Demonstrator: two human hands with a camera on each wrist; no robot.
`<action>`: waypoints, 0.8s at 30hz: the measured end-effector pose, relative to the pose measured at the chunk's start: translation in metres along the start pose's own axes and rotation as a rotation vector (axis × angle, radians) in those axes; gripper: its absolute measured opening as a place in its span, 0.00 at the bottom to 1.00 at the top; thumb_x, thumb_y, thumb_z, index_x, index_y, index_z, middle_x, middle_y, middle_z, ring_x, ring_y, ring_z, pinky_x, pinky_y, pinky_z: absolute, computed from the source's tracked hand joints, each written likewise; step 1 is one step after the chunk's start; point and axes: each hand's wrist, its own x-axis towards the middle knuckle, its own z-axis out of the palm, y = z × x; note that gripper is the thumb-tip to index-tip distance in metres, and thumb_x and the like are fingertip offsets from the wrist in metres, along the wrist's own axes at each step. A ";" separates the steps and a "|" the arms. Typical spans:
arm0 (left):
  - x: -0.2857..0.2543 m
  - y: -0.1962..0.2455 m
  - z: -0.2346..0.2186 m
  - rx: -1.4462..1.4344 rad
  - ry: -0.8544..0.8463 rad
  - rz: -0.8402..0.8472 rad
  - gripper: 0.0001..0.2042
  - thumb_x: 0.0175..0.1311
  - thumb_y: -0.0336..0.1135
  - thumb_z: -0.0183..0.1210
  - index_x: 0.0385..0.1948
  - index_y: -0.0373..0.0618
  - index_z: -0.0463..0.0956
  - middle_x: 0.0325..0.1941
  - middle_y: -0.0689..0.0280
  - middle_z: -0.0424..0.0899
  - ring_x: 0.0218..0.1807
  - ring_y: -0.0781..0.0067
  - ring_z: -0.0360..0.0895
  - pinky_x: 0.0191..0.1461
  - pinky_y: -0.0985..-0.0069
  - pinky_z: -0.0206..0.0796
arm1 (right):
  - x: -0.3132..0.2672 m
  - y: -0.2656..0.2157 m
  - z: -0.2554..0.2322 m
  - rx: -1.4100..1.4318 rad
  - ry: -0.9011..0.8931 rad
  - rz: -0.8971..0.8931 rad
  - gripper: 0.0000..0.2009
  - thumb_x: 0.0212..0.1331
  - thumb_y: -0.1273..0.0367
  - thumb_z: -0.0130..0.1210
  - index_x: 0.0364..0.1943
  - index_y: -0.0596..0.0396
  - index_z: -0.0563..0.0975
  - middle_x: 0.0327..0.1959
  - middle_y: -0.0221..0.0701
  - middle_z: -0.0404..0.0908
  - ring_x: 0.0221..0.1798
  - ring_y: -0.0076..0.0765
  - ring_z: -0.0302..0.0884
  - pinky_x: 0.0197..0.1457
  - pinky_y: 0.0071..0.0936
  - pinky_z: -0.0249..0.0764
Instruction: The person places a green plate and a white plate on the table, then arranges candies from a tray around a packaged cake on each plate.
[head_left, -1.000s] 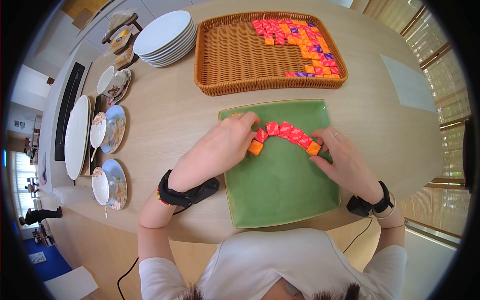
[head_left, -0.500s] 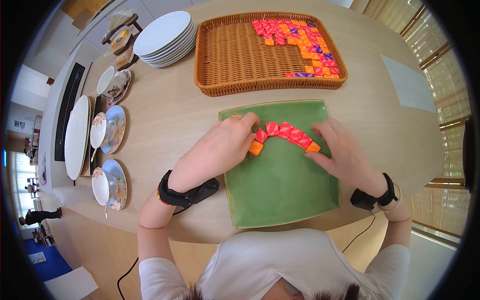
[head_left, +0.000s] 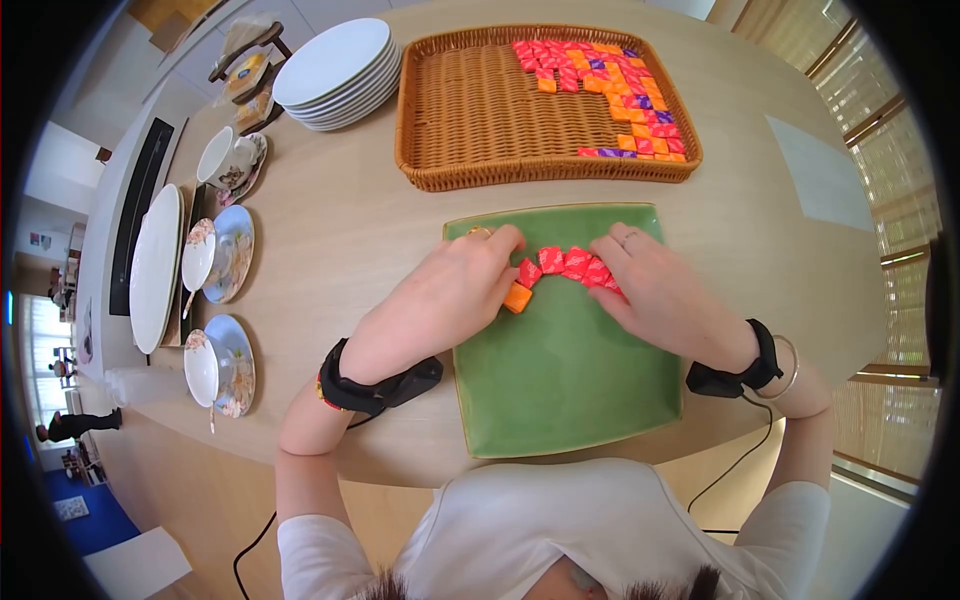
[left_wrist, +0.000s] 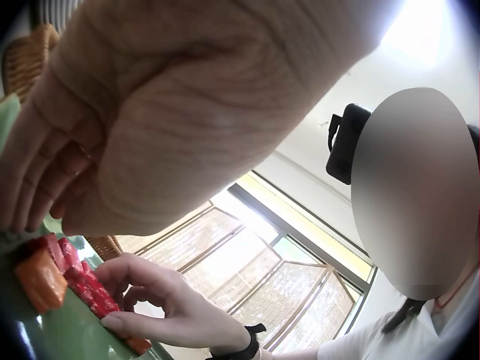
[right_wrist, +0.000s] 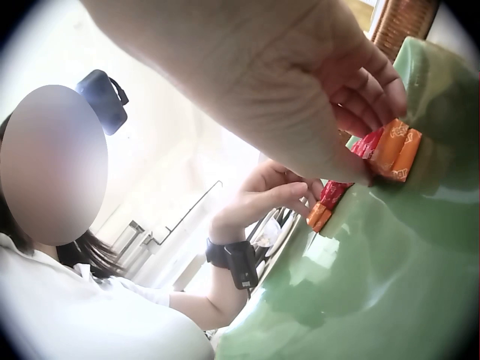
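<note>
A curved row of small wrapped candies lies on the green square plate (head_left: 560, 390). Red candies (head_left: 550, 260) form its middle, and an orange candy (head_left: 517, 298) sits at the left end. My left hand (head_left: 450, 285) is at that end, thumb and fingertips pinching a red candy beside the orange one. Over the right part of the row, my right hand (head_left: 665, 295) holds red candies between its thumb on the near side and fingers on the far side. The orange candy (right_wrist: 396, 150) at the right end shows in the right wrist view, but the hand hides it from the head view.
Behind the plate stands a wicker tray (head_left: 480, 175) with many red, orange and purple candies on its right side. White plates (head_left: 335, 65) are stacked at the back left. Cups (head_left: 200, 255) on saucers (head_left: 235, 255) and a long white dish (head_left: 155, 270) line the left.
My right hand has let go of the right end of the row, lifted slightly, and moved left onto the red candies. The left hand stays at its end.
</note>
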 end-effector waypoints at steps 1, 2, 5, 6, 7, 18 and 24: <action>0.000 0.001 0.000 -0.004 -0.005 -0.006 0.10 0.67 0.28 0.54 0.47 0.35 0.73 0.33 0.48 0.83 0.39 0.43 0.80 0.43 0.56 0.71 | 0.000 0.002 0.002 0.000 -0.001 -0.001 0.15 0.56 0.73 0.62 0.44 0.62 0.71 0.41 0.42 0.72 0.49 0.48 0.74 0.51 0.39 0.74; 0.000 0.001 -0.001 -0.009 -0.010 -0.012 0.10 0.66 0.27 0.54 0.47 0.35 0.73 0.33 0.48 0.83 0.39 0.44 0.80 0.43 0.56 0.71 | 0.001 0.003 0.003 0.017 0.007 -0.001 0.14 0.56 0.73 0.62 0.44 0.62 0.72 0.41 0.42 0.72 0.49 0.48 0.74 0.52 0.39 0.74; 0.000 0.000 0.000 -0.007 -0.003 -0.002 0.10 0.66 0.27 0.55 0.47 0.35 0.73 0.33 0.49 0.83 0.39 0.45 0.81 0.43 0.57 0.71 | 0.001 0.003 0.003 0.029 0.012 0.003 0.14 0.55 0.73 0.62 0.43 0.62 0.72 0.41 0.42 0.72 0.49 0.48 0.74 0.52 0.39 0.74; 0.000 0.000 0.001 -0.007 -0.003 -0.002 0.10 0.66 0.27 0.55 0.47 0.35 0.73 0.33 0.49 0.83 0.39 0.45 0.81 0.43 0.57 0.71 | 0.001 0.003 0.002 0.025 0.010 0.006 0.14 0.55 0.73 0.62 0.43 0.62 0.72 0.41 0.42 0.72 0.50 0.48 0.74 0.52 0.39 0.74; 0.000 0.000 0.001 -0.006 -0.008 -0.003 0.10 0.66 0.27 0.55 0.47 0.35 0.73 0.33 0.50 0.84 0.39 0.45 0.81 0.43 0.57 0.72 | 0.002 0.003 0.002 0.025 0.009 0.006 0.14 0.55 0.73 0.62 0.43 0.62 0.72 0.41 0.42 0.72 0.50 0.48 0.74 0.52 0.39 0.74; 0.001 0.000 0.002 -0.001 -0.016 0.017 0.11 0.67 0.27 0.54 0.49 0.34 0.73 0.38 0.49 0.83 0.43 0.46 0.81 0.48 0.58 0.73 | 0.016 0.002 0.007 0.004 0.031 -0.066 0.14 0.56 0.70 0.64 0.40 0.61 0.71 0.42 0.41 0.73 0.50 0.47 0.74 0.51 0.39 0.75; -0.001 0.002 0.002 0.017 -0.021 0.019 0.12 0.67 0.27 0.53 0.50 0.34 0.73 0.45 0.49 0.81 0.47 0.47 0.80 0.51 0.57 0.71 | 0.017 0.005 0.011 0.011 0.051 -0.078 0.13 0.56 0.71 0.63 0.39 0.61 0.70 0.41 0.41 0.72 0.48 0.47 0.74 0.48 0.39 0.76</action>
